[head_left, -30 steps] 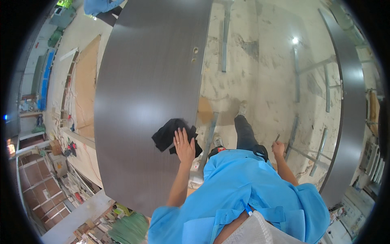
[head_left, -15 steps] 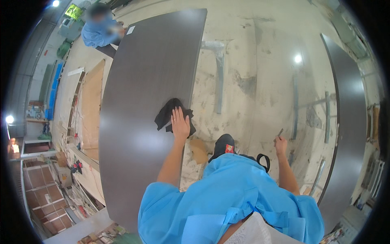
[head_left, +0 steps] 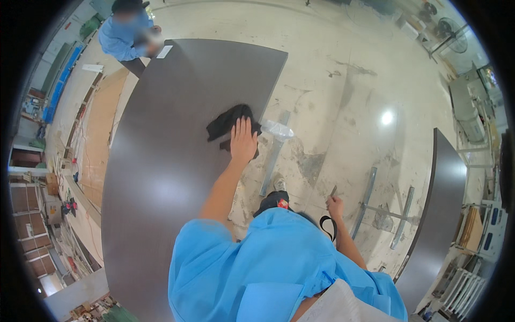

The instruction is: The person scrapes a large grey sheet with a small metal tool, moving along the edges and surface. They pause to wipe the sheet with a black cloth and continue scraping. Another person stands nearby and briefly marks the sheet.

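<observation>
My left hand (head_left: 243, 140) lies flat on a black cloth (head_left: 229, 122), pressing it onto a large dark grey panel (head_left: 161, 177) near the panel's right edge. My right hand (head_left: 335, 206) hangs at my side, closed around a thin flat tool (head_left: 332, 191) that sticks up from the fist. A clear plastic bottle (head_left: 278, 129) lies just past the panel's edge, beside the cloth. My blue sleeves and torso fill the lower middle of the view.
Another person in blue (head_left: 127, 33) stands at the panel's far end by a white paper (head_left: 164, 51). A second dark panel (head_left: 437, 204) stands at the right. Metal bars (head_left: 273, 155) lie on the stained concrete floor. Wooden boards (head_left: 99, 134) and shelves line the left.
My left hand and the cloth have slid farther along the panel toward its far end. The view has tilted, bringing the person at the far end into sight. My right hand stays at my side.
</observation>
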